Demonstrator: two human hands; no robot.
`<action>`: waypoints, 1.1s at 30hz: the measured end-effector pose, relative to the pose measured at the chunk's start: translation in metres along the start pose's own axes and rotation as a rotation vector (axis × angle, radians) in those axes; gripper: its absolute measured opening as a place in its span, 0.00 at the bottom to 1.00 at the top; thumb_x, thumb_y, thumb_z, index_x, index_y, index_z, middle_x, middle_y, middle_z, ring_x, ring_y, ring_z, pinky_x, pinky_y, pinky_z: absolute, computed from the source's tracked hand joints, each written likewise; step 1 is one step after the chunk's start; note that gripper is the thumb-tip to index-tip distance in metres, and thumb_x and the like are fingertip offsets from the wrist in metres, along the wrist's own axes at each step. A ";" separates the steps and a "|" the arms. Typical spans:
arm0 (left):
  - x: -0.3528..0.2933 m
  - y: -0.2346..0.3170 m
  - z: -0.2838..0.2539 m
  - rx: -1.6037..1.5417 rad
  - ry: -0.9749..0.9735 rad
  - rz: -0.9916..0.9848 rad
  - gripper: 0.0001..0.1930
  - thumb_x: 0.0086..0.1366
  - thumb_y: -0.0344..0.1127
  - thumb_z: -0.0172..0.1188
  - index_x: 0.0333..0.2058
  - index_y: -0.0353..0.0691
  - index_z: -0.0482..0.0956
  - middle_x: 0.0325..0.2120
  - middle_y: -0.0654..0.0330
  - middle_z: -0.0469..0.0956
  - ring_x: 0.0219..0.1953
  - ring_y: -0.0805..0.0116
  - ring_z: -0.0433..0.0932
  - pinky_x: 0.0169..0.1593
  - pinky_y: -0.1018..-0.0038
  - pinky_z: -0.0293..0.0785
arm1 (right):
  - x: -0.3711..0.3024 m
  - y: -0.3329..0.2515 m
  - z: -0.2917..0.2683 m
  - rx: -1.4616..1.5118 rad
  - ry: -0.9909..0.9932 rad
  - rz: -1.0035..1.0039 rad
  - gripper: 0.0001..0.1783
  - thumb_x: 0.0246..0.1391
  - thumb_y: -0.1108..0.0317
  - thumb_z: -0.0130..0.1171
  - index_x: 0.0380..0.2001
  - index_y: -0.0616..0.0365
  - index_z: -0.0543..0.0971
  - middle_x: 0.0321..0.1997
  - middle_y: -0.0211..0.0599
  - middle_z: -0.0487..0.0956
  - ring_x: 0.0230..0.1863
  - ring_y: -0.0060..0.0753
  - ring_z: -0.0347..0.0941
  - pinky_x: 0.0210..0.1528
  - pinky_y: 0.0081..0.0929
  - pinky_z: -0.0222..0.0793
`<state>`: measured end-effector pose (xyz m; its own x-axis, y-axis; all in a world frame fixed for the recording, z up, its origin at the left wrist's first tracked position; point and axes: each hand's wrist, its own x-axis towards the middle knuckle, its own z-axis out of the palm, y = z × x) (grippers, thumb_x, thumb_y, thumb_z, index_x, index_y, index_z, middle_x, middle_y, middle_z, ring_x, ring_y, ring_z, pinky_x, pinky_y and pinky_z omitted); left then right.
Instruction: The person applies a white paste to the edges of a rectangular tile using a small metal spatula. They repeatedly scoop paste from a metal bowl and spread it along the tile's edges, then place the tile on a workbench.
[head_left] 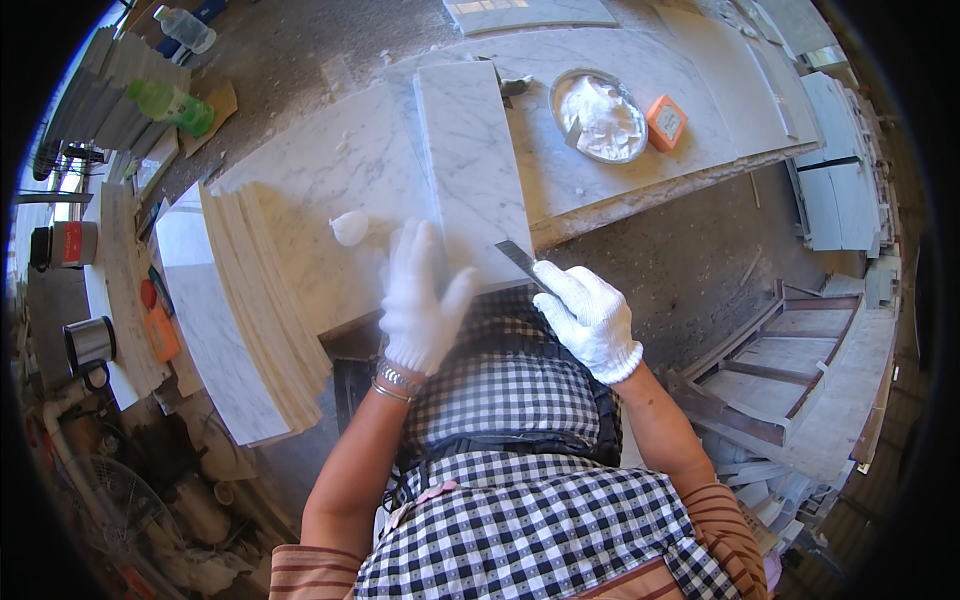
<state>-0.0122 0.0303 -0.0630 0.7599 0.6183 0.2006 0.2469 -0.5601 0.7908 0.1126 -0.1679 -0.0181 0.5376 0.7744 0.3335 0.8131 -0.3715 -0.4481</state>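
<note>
A long marble slab [470, 170], white with grey veins, lies on a wider marble work surface [310, 170] before me. My left hand [420, 305], in a white knit glove, is spread by the slab's near left edge, slightly smeared by motion; nothing shows in it. In my gloved right hand [587, 318] is a scraper [518, 262] with a flat dark blade, its tip over the slab's near right corner. A small white rounded lump [350, 228] sits left of the slab. To the right, white paste [600, 108] fills an oval bowl [556, 92].
An orange square box [666, 123] stands beside the bowl. Stacked marble slabs [250, 310] are at my left, near a metal mug [90, 340]. A green bottle [170, 106] is at the far left. A framed wooden rack [775, 360] stands at the right.
</note>
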 end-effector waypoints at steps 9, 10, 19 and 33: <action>-0.016 -0.007 -0.015 -0.025 -0.131 0.029 0.38 0.58 0.45 0.77 0.66 0.47 0.74 0.73 0.36 0.61 0.76 0.28 0.54 0.75 0.45 0.55 | -0.003 0.003 0.001 0.026 0.014 0.038 0.21 0.56 0.65 0.71 0.54 0.54 0.85 0.31 0.37 0.80 0.27 0.41 0.79 0.30 0.37 0.77; -0.015 -0.007 -0.013 -0.051 -0.115 -0.019 0.39 0.57 0.46 0.78 0.67 0.48 0.74 0.73 0.36 0.59 0.76 0.27 0.53 0.75 0.45 0.55 | -0.003 0.003 0.001 0.028 0.006 0.033 0.21 0.56 0.65 0.71 0.54 0.54 0.85 0.31 0.37 0.80 0.27 0.41 0.79 0.29 0.37 0.77; -0.002 -0.008 -0.008 0.066 -0.138 -0.015 0.36 0.61 0.44 0.76 0.65 0.40 0.75 0.70 0.36 0.65 0.72 0.35 0.64 0.70 0.50 0.68 | -0.003 0.001 -0.001 0.035 -0.008 0.065 0.21 0.56 0.67 0.72 0.54 0.55 0.85 0.33 0.39 0.82 0.28 0.42 0.80 0.30 0.36 0.78; -0.010 -0.016 -0.007 0.019 -0.036 -0.025 0.34 0.65 0.26 0.67 0.69 0.34 0.69 0.65 0.42 0.75 0.69 0.46 0.73 0.73 0.54 0.64 | -0.006 0.004 0.002 -0.033 -0.028 0.012 0.21 0.57 0.64 0.71 0.54 0.53 0.86 0.33 0.37 0.83 0.27 0.39 0.80 0.28 0.34 0.78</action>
<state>-0.0279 0.0372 -0.0735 0.7746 0.6121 0.1593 0.2775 -0.5552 0.7840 0.1120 -0.1732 -0.0237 0.5415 0.7838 0.3042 0.8136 -0.3972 -0.4247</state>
